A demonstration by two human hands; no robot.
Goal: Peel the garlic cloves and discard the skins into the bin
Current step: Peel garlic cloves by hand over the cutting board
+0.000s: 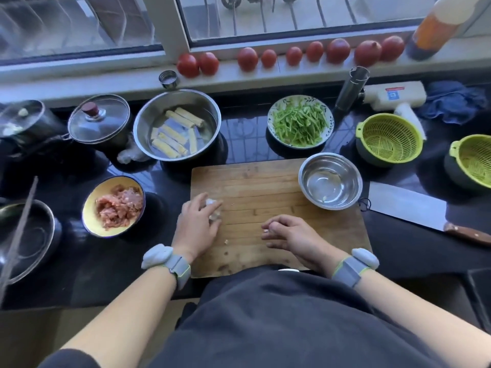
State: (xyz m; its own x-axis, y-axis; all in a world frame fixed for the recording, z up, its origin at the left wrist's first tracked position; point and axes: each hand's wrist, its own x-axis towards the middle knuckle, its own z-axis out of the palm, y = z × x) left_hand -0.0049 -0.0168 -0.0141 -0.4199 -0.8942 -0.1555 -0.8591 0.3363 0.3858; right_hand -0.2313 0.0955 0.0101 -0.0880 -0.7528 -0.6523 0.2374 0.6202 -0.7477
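At the cutting board [265, 187], our left hand [198, 224] grips papery garlic skins [214, 208] at nine o'clock while our right hand [288, 235] pinches a clove [265, 231]; the bin, unseen, comes next.

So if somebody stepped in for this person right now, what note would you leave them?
Left hand: fingers curled over a clump of garlic on the cutting board.
Right hand: pinching a small clove piece at its fingertips.
One pale clove-like piece lies in the small steel bowl; a scrap sits on the board.
Done: apparently one clove peeled.
Left: peel the remaining garlic and bin the skins. No bin is in view.
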